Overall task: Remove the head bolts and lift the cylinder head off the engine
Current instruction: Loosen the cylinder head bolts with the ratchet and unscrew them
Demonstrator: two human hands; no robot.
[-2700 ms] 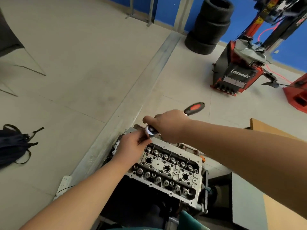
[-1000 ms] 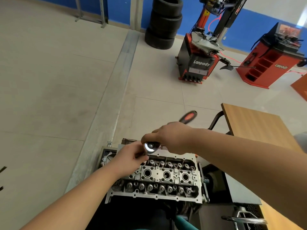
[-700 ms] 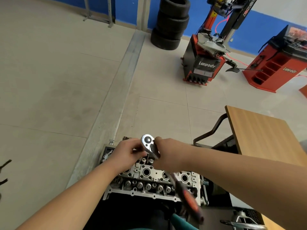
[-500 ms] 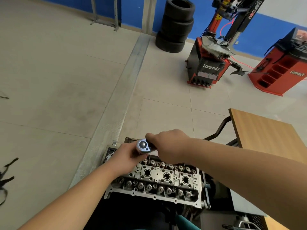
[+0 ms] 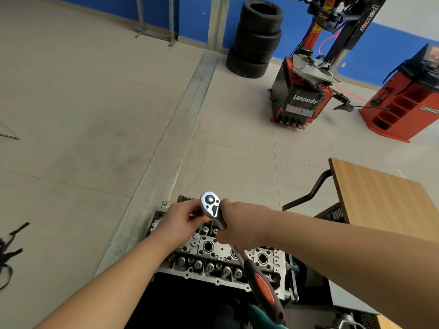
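The grey aluminium cylinder head [image 5: 221,260] sits on the engine low in the middle, with round plug wells and several valve parts showing. Above its far left end stands a chrome ratchet wrench [image 5: 210,205], head up, its red-and-black handle [image 5: 263,287] pointing down toward me. My right hand [image 5: 240,224] grips the ratchet's shank just below the head. My left hand [image 5: 183,220] holds the part under the ratchet head; the socket and bolt are hidden behind my fingers.
A wooden table [image 5: 384,203] with a black frame stands at the right. On the tiled floor beyond are a stack of tyres [image 5: 256,39], a red Lanpody tyre changer [image 5: 304,89] and a red wheel balancer [image 5: 408,100]. Black straps [image 5: 9,252] lie at the left edge.
The ratchet handle has swung from pointing away to pointing down toward me, and the ratchet head now faces the camera. Both hands stay at the head's far left end.
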